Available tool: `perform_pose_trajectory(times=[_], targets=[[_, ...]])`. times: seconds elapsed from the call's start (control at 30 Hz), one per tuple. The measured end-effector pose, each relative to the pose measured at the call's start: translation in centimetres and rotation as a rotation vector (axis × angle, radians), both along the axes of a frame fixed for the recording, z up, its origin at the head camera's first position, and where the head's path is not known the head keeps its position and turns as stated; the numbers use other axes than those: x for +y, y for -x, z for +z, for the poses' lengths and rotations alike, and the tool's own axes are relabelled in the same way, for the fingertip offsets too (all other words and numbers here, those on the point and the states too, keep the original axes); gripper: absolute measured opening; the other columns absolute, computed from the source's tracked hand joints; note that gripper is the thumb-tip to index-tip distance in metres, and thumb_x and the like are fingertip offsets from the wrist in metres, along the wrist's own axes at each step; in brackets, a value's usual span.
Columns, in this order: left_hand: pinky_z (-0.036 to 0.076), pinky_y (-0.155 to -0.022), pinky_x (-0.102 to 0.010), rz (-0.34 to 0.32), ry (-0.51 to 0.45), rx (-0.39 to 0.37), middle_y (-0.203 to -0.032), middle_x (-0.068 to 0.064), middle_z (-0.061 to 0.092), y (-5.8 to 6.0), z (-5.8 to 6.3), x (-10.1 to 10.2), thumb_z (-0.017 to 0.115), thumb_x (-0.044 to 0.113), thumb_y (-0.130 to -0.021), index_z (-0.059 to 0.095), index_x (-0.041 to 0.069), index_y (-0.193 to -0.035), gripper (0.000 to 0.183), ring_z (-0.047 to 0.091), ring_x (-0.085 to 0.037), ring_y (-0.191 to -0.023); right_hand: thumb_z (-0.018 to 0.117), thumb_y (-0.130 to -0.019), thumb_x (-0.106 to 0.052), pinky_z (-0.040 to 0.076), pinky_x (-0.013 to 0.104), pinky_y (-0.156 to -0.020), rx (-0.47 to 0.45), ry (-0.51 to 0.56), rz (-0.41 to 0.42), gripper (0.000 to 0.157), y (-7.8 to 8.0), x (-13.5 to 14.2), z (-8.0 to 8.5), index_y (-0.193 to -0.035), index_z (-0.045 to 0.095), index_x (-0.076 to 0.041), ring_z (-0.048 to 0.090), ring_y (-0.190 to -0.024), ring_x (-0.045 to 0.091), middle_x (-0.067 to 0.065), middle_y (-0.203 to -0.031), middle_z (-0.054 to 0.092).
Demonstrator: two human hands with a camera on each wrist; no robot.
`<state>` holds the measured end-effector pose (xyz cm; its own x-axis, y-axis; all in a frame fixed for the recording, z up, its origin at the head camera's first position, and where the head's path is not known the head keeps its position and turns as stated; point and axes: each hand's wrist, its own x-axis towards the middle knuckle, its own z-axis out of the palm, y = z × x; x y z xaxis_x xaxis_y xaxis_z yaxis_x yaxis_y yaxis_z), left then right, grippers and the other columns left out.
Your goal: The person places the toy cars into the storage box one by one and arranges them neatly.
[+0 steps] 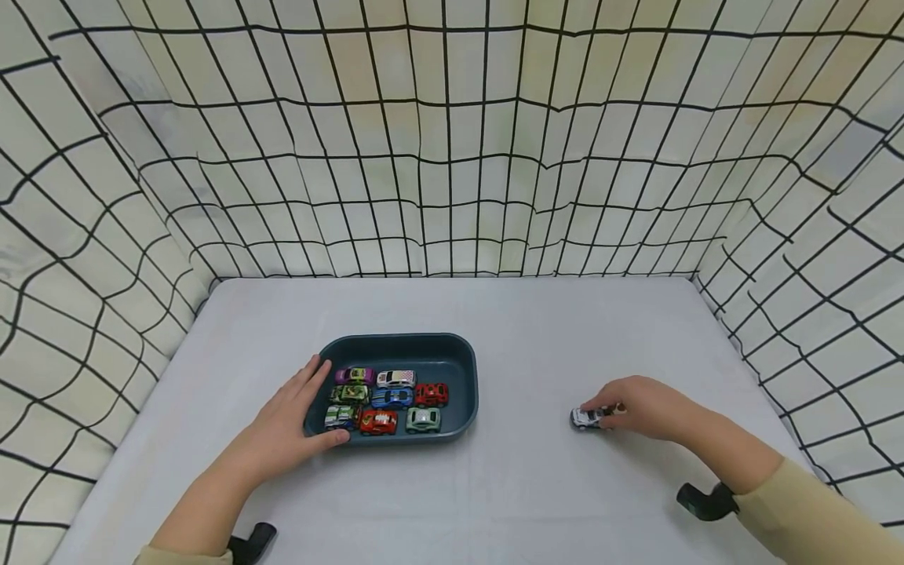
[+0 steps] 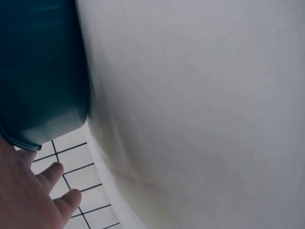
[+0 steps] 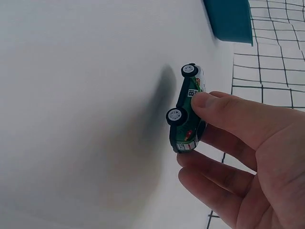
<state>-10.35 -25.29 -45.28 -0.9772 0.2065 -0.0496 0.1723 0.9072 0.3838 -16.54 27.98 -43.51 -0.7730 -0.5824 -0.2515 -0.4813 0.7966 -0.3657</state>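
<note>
My right hand pinches a small toy car between thumb and fingers, to the right of the tray. In the right wrist view this toy car has a dark green side with white parts and white-hubbed wheels, and sits just off the white surface with a shadow beside it. My left hand rests against the left end of a dark teal tray, fingers spread along the left rim and thumb on the near rim. Inside stand several toy cars, among them a blue car and a purple car.
A white cloth-covered table lies under everything. Black netting over pale sheeting rises at the back and both sides. More toy cars, such as a red car and a pale green car, stand in the tray, whose right end is bare.
</note>
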Motion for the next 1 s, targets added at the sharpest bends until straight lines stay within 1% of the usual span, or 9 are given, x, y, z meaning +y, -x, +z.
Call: perform_pose_trajectory(times=[0.2,0.43,0.57,0.73,0.87,1.0], targets=[[0.023,-0.109,-0.071,0.006,-0.002,-0.005,-0.165,-0.017,0.008,0.0,0.2,0.1,0.068,0.07,-0.078,0.014,0.011,-0.16,0.115,0.019,-0.05,-0.144,0.077,-0.087,-0.024,0.055,0.033,-0.084,0.007,-0.007,0.022,0.032,0.6,-1.0,0.7,-0.118,0.074,-0.032,0.063,-0.1,0.009,-0.013,-0.112,0.069],[0.023,-0.109,-0.071,0.008,-0.007,-0.011,-0.165,-0.017,0.008,-0.1,0.4,0.4,0.068,0.07,-0.078,0.014,0.011,-0.16,0.115,0.019,-0.049,-0.144,0.077,-0.087,-0.025,0.055,0.035,-0.086,0.013,0.002,0.042,0.033,1.2,-2.3,1.9,-0.119,0.074,-0.033,0.064,-0.102,0.01,-0.013,-0.112,0.07],[0.022,-0.109,-0.071,0.011,-0.012,-0.009,-0.165,-0.017,0.008,-0.2,0.3,0.3,0.069,0.07,-0.078,0.014,0.011,-0.16,0.115,0.019,-0.049,-0.145,0.076,-0.088,-0.024,0.055,0.036,-0.088,0.033,0.003,0.05,0.033,1.7,-3.3,2.8,-0.12,0.073,-0.032,0.064,-0.103,0.01,-0.014,-0.111,0.07],[0.021,-0.109,-0.072,0.017,-0.02,-0.017,-0.165,-0.017,0.007,-0.3,0.0,0.1,0.069,0.07,-0.078,0.013,0.012,-0.16,0.115,0.018,-0.05,-0.145,0.076,-0.089,-0.023,0.054,0.035,-0.087,0.047,-0.004,0.077,0.034,2.5,-5.1,3.7,-0.121,0.073,-0.031,0.063,-0.099,0.008,-0.015,-0.109,0.069],[0.021,-0.109,-0.072,0.018,-0.026,-0.024,-0.165,-0.017,0.007,-0.2,0.1,0.0,0.068,0.071,-0.078,0.011,0.014,-0.161,0.115,0.017,-0.05,-0.145,0.075,-0.09,-0.023,0.054,0.034,-0.088,0.067,0.005,0.103,0.034,3.4,-6.9,4.5,-0.122,0.072,-0.031,0.063,-0.098,0.008,-0.016,-0.109,0.069],[0.023,-0.109,-0.072,0.008,-0.024,-0.016,-0.165,-0.018,0.008,-0.1,0.2,0.1,0.068,0.07,-0.079,0.012,0.013,-0.161,0.115,0.018,-0.05,-0.144,0.075,-0.09,-0.023,0.053,0.033,-0.088,0.066,0.023,0.113,0.033,4.1,-8.7,5.2,-0.122,0.073,-0.03,0.063,-0.099,0.008,-0.016,-0.11,0.07]])
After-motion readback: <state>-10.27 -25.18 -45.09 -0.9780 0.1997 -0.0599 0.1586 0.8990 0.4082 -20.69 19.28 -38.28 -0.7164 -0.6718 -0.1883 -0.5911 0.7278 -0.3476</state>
